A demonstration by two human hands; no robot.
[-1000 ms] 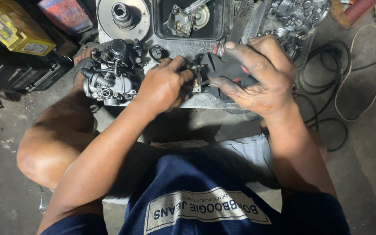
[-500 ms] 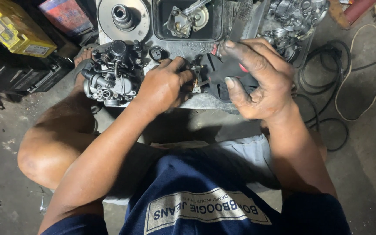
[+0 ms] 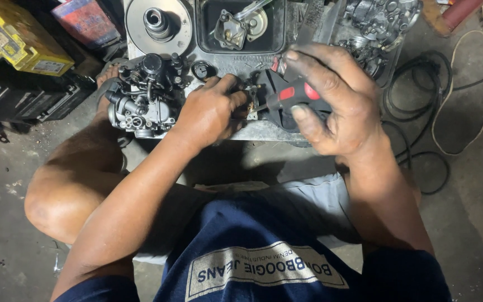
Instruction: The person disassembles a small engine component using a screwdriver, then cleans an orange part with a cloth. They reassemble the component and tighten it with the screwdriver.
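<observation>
The left hand [image 3: 208, 114] is curled in a tight grip around a small metal part [image 3: 250, 103] near the front edge of the low counter [image 3: 269, 131], with only a bit of brass-coloured metal showing past the knuckles. The right hand [image 3: 336, 103] holds a screwdriver [image 3: 292, 96] with a black and red handle; its grip is loose around the handle, thumb underneath and fingers spread over the top, and the thin metal tip points left into the small part held by the left hand.

Just left of the left hand, at the counter's left edge, sits a carburetor [image 3: 141, 98], grey and black, with hoses and small fittings on top. A bare knee [image 3: 57, 204] is raised below it. Along the far edge of the counter lie a round metal disc [image 3: 157, 25] with a hub in the middle and a dark tray [image 3: 241, 28] holding a small metal cover. At the far right corner is another cluster of grey engine parts [image 3: 378, 25].

On the floor to the left stand a yellow box [image 3: 18, 36] and a black case [image 3: 23, 95]. Black cables [image 3: 420, 112] loop on the floor to the right.
</observation>
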